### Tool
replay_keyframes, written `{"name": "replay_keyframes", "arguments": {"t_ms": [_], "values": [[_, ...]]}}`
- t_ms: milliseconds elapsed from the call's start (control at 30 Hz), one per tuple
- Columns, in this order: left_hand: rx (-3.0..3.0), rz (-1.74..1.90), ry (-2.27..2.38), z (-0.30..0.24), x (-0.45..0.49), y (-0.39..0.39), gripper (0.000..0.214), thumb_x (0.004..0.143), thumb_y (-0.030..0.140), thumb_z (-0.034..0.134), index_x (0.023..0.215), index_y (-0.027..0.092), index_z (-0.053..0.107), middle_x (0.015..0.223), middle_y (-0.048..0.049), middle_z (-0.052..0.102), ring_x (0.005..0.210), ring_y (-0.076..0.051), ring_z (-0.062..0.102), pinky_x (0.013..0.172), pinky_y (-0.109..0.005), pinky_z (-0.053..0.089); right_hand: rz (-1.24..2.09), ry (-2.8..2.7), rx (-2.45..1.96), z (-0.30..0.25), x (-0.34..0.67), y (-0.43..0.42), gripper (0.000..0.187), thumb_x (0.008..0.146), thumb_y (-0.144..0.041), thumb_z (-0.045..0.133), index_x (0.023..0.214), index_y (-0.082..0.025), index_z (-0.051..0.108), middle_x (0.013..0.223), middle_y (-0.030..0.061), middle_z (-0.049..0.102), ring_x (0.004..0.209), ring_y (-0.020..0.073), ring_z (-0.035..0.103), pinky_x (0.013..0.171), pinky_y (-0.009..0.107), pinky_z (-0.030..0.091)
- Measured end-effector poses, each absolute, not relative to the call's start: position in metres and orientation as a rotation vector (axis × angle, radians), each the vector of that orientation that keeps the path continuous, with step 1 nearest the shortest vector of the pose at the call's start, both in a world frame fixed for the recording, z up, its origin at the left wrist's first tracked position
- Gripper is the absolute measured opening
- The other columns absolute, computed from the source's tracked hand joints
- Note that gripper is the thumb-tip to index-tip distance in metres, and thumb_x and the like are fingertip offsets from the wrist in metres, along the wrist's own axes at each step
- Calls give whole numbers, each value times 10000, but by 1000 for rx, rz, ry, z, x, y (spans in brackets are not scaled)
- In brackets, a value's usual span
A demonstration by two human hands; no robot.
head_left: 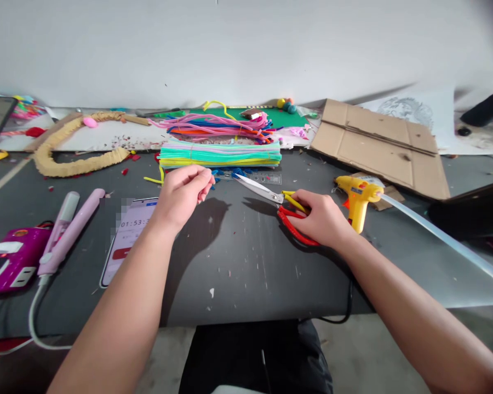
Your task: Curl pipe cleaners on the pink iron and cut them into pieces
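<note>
My right hand [322, 216] is wrapped around the red and yellow handles of a pair of scissors [263, 190]. Their blades point away to the left, nearly together, above the dark table. To the left, my left hand [184, 194] is closed with fingertips pinched; whatever it may hold is hidden. Just beyond the hands lie short dark-blue fuzzy pieces [225, 174] on a clear ruler [267, 178]. Behind them rests a bundle of mint, yellow and pale pipe cleaners [222, 153], with pink, blue and orange pipe cleaners [225, 127] farther back.
A yellow glue gun [359, 198] with a long glue stick stands at the right, before flattened cardboard [378, 145]. At the left are a phone [129, 235], a pink hair straightener [68, 235] and a purple power strip [18, 257]. A tan ruffled curved piece [80, 164] lies behind.
</note>
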State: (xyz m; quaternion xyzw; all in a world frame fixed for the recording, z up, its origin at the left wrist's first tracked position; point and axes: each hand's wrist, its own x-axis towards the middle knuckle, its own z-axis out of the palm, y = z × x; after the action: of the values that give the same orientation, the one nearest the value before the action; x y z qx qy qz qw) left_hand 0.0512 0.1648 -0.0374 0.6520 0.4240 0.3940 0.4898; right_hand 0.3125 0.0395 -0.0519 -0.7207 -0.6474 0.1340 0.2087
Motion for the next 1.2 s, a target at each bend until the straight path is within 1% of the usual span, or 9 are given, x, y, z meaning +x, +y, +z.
{"name": "replay_keyframes", "arguments": {"t_ms": [300,433,600,700,933,1200], "values": [[1580,919,1026,-33,54,161,220,798,331,628,629,195,590,545,-9,488,497,-115,430,467,-276,334,388,-1803,-1903,-52,310,38,250,757,-438,634,748,-214,524,602,-39,473,577,119,337,553,252,273],[1570,901,978,-32,55,159,211,773,308,635,601,198,578,533,-10,451,491,-117,407,462,-286,312,439,-1840,-1876,-50,309,38,214,762,-417,631,791,-212,578,615,-36,485,583,122,352,562,251,287],[1615,843,984,-29,55,158,235,758,344,629,585,201,562,524,-18,451,494,-128,413,467,-296,317,442,-1866,-1888,-50,309,38,215,768,-415,619,851,-217,628,617,-26,503,585,131,375,581,255,302],[1635,810,985,-28,55,157,242,754,347,625,573,204,551,521,-20,449,497,-133,419,467,-298,321,459,-1874,-1897,-51,309,38,216,768,-420,619,849,-219,627,618,-24,505,585,133,373,582,255,303],[1636,755,958,-29,54,158,255,767,321,628,560,197,545,534,-17,460,504,-126,428,472,-294,321,480,-1893,-1900,-50,309,39,190,763,-405,622,779,-221,577,611,-28,484,587,129,349,572,249,294],[1613,729,948,-30,53,159,245,771,315,637,573,192,563,558,-22,486,513,-128,433,495,-295,323,489,-1899,-1892,-50,309,39,194,773,-414,607,793,-221,593,635,-13,523,592,136,375,574,254,293]]}}
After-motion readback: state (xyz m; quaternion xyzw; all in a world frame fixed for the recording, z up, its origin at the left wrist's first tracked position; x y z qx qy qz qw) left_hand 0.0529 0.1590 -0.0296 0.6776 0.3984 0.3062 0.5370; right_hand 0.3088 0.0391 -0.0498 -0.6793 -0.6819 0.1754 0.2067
